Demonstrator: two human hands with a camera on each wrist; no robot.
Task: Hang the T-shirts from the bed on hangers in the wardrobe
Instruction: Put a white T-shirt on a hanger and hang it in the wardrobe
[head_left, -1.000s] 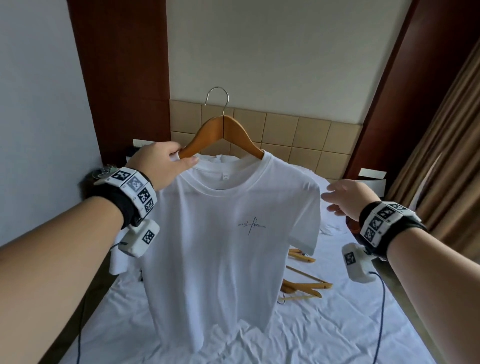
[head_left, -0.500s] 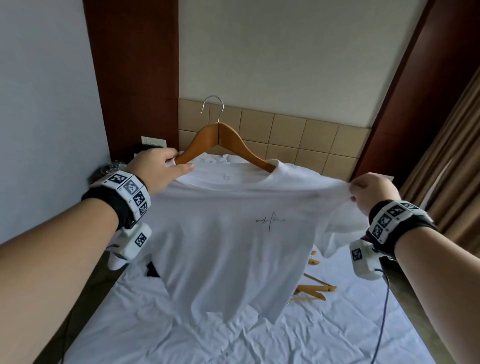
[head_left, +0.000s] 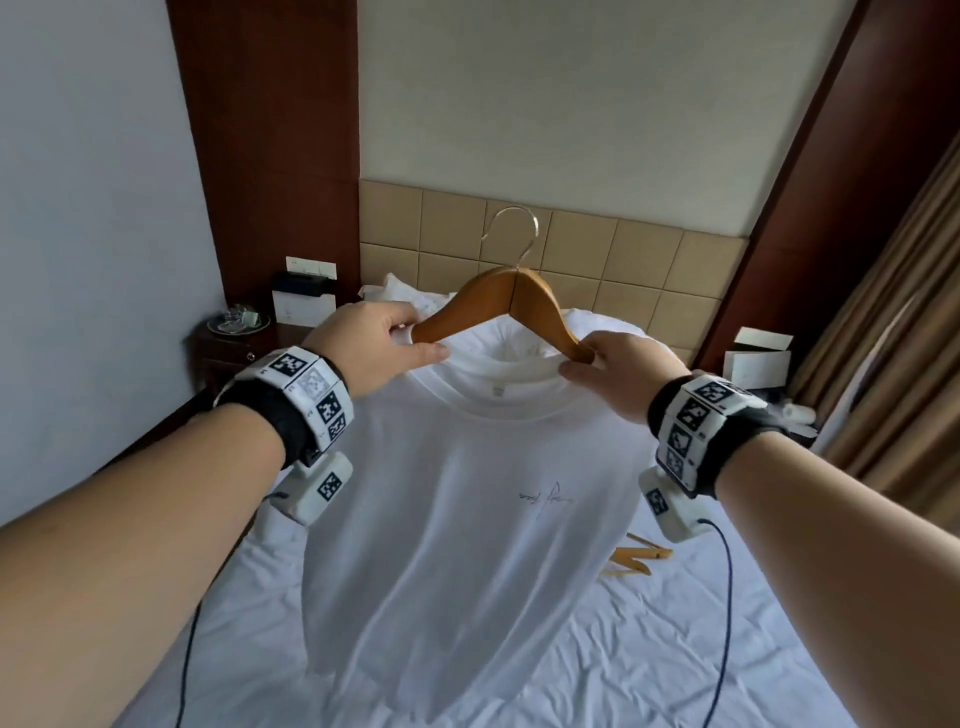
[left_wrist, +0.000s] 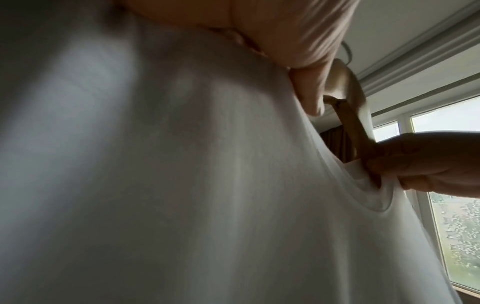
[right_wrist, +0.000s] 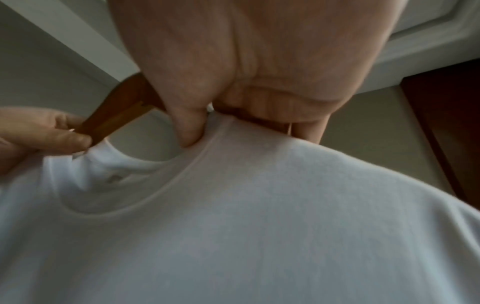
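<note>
A white T-shirt (head_left: 457, 519) with a small dark script print hangs on a wooden hanger (head_left: 506, 301) with a metal hook, held up over the bed. My left hand (head_left: 382, 348) pinches the left side of the collar against the hanger arm. My right hand (head_left: 615, 371) pinches the right side of the collar where the other arm enters. In the left wrist view the shirt (left_wrist: 207, 185) fills the frame and the hanger (left_wrist: 348, 127) shows edge-on. In the right wrist view my thumb presses the collar (right_wrist: 207, 144) beside the hanger (right_wrist: 122, 115).
Spare wooden hangers (head_left: 636, 558) lie on the white bed (head_left: 649, 649) at the right. A dark nightstand (head_left: 228, 348) with a glass tray stands at the left, boxes (head_left: 756, 358) at the right. Brown curtains (head_left: 893, 332) hang at the right. No wardrobe is in view.
My right hand let go of the shirt's right sleeve and moved in to the collar at the hanger's right arm. The shirt now hangs lower and more level.
</note>
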